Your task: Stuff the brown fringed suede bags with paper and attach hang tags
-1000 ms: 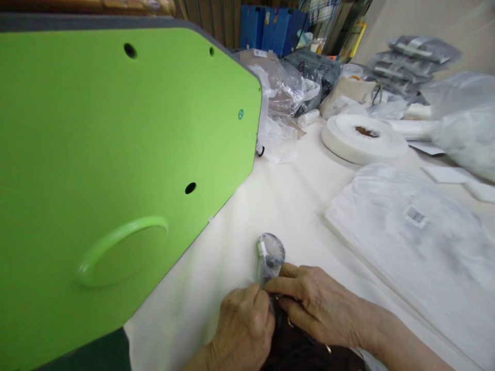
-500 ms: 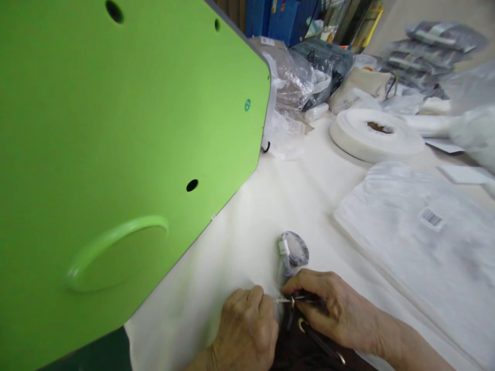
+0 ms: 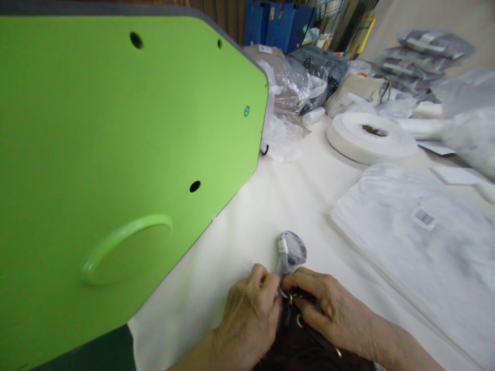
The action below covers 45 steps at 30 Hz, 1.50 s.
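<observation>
My left hand (image 3: 247, 317) and my right hand (image 3: 328, 309) meet at the bottom middle of the white table (image 3: 278, 206). Both are closed in a pinch on small metal hardware (image 3: 288, 296) at the top of a dark brown bag (image 3: 297, 345), which lies under them with a gold ring showing. A small wrapped grey roll in clear plastic (image 3: 290, 252) stands just beyond my fingertips, touching them.
A large green panel with holes (image 3: 116, 154) fills the left half. A flat white wrapped packet with a barcode (image 3: 417, 242) lies at right. A white tape roll (image 3: 369, 136), clear plastic bags (image 3: 288, 98) and stacked grey packets (image 3: 421, 56) sit at the back.
My left hand has moved up and right until its fingertips meet my right hand's at the bag's hardware. The view shifted slightly.
</observation>
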Each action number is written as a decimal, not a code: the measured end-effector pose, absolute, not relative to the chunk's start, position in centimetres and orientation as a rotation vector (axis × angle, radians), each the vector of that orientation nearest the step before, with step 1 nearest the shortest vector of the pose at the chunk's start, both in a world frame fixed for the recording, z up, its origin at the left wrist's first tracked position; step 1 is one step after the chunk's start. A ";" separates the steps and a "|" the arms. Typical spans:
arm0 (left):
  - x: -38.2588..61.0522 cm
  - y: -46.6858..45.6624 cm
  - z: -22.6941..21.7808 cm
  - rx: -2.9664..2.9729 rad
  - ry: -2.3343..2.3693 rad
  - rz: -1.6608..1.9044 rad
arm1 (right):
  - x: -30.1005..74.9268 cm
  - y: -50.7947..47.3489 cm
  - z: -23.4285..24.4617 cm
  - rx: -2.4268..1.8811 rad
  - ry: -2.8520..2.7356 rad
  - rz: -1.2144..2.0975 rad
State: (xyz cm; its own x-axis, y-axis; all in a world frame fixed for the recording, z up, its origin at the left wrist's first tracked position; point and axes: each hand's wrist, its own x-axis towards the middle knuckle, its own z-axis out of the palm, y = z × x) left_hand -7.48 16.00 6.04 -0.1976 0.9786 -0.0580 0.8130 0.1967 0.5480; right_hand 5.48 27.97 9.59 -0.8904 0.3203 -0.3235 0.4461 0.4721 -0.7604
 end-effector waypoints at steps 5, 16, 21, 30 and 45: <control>-7.9 16.6 5.8 1.634 2.133 0.656 | 5.6 27.7 9.5 0.703 2.572 -1.369; -8.5 17.1 6.0 1.627 1.997 0.551 | 5.6 27.5 9.7 0.793 2.536 -1.364; -9.1 16.9 6.6 1.434 1.846 0.617 | 5.5 27.5 9.8 0.762 2.557 -1.352; -9.5 16.8 7.3 1.051 1.749 0.747 | 5.0 26.7 10.2 0.736 2.645 -1.157; -9.0 16.8 6.8 1.169 1.839 0.706 | 4.9 26.3 9.8 0.756 2.684 -1.090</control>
State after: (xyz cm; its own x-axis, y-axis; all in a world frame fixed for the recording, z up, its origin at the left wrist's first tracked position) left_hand -9.02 16.77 6.78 -0.2271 0.9117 -0.3423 0.4484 0.4099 0.7943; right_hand 4.88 26.34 9.80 -0.8623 0.3968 -0.3147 0.5039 0.6097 -0.6119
